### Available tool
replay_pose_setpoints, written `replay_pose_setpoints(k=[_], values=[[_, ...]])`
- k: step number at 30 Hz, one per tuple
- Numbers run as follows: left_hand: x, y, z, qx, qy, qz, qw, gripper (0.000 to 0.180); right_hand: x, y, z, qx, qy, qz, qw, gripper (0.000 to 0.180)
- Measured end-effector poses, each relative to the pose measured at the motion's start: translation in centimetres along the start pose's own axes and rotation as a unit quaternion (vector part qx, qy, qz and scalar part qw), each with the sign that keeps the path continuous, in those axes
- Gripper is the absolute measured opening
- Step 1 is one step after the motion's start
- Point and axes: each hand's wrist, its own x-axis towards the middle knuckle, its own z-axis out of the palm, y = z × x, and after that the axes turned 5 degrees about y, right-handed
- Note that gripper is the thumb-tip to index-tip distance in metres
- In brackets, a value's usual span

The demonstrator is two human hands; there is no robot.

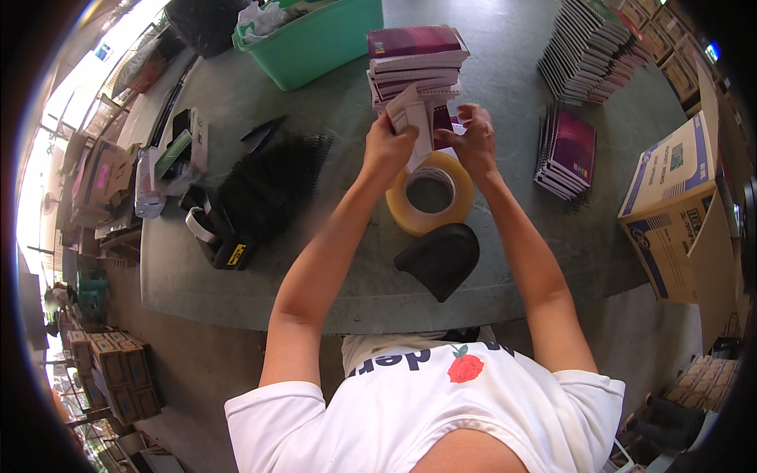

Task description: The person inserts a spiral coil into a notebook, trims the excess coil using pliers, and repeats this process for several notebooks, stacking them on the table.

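In my left hand (388, 150) is a small bundle of white punched pages (415, 130), gripped between thumb and fingers and tilted upright. A dark purple cover (443, 120) shows just right of the pages. My right hand (475, 143) is beside that cover, its thumb close to the cover's lower edge and its fingers bent but apart. Beyond both hands rises a stack of purple-covered booklets (416, 67). Nearer to me, a roll of clear yellowish tape (397, 206) lies flat, and a black curved piece (443, 258) lies against its near side.
Spiral notebooks stand at right in a tall stack (585, 55) and a shorter stack (569, 150). An open carton (666, 201) is at the right edge. Left are black spiral coils (272, 185), a black tape dispenser (214, 232) and, farther back, a green bin (315, 47).
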Motion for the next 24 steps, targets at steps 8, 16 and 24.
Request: replay_pose_setpoints(k=[8, 16, 24], values=[[-3.4, 4.5, -1.0, 0.110, 0.038, 0.093, 0.989, 0.038, -0.5, -4.6, -2.3, 0.399, -0.193, 0.131, 0.887, 0.019], [-6.5, 6.1, -5.4, -0.068, -0.219, 0.062, 0.971, 0.035, -1.2, -4.5, -7.1, 0.304, -0.017, -0.023, 0.952, 0.057], [-3.2, 1.1, -3.1, -0.203, -0.150, 0.068, 0.965, 0.044, -1.6, -4.7, -8.0, 0.109, -0.139, -0.058, 0.983, 0.067]])
